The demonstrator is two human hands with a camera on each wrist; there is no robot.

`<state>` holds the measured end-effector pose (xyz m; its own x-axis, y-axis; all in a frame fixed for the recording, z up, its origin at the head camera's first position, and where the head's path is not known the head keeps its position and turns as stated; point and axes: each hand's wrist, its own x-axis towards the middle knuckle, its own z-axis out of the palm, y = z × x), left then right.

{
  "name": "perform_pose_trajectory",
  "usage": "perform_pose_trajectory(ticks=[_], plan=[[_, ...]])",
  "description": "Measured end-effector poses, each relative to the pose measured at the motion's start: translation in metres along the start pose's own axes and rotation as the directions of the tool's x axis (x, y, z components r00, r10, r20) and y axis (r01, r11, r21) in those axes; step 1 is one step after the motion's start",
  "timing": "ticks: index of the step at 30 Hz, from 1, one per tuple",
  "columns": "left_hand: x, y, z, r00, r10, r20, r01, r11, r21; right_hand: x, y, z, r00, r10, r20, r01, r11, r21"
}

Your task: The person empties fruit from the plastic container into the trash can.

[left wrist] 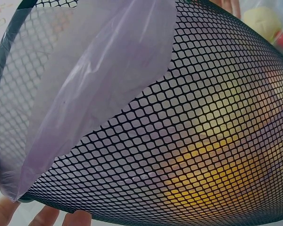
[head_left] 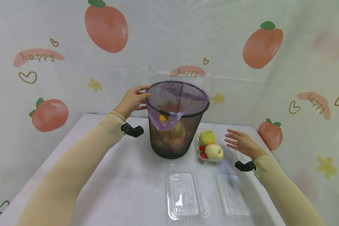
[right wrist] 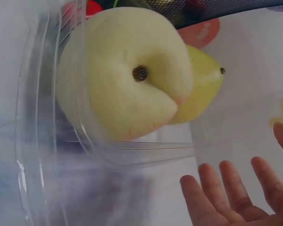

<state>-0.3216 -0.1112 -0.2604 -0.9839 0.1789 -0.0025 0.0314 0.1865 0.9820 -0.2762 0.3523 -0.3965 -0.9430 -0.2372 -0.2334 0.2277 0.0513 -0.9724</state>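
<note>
The left hand (head_left: 132, 99) holds the bin (head_left: 175, 125) rim at the worktop's middle, while the right hand (head_left: 241, 142), fingers spread and empty, must next grab the tray (head_left: 200, 150) of fruit beside it.

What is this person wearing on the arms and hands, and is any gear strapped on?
Both arms are covered by snug, plain beige sleeves running to the wrists, without prints or markings. The left hand and right hand are bare: no gloves, and no rings that I can see. A small black device sits at the left wrist, a matching one at the right. No cables show.
</note>
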Motion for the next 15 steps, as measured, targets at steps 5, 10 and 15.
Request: perform_pose_trajectory(ticks=[5,10,15], plan=[[0.0,0.001,0.0,1.0,-0.004,0.002,0.004,1.0,0.001,0.007,0.004,0.002,0.997,0.075,0.016,-0.073,0.994,-0.083],[0.0,0.001,-0.001,1.0,-0.008,0.002,0.008,1.0,0.003,0.014,0.006,0.006,0.984,0.175,0.031,-0.171,0.979,-0.107],[0.001,0.0,-0.001,1.0,-0.012,0.002,0.012,1.0,-0.003,0.019,0.011,0.009,0.97,0.24,0.033,-0.235,0.964,-0.121]])
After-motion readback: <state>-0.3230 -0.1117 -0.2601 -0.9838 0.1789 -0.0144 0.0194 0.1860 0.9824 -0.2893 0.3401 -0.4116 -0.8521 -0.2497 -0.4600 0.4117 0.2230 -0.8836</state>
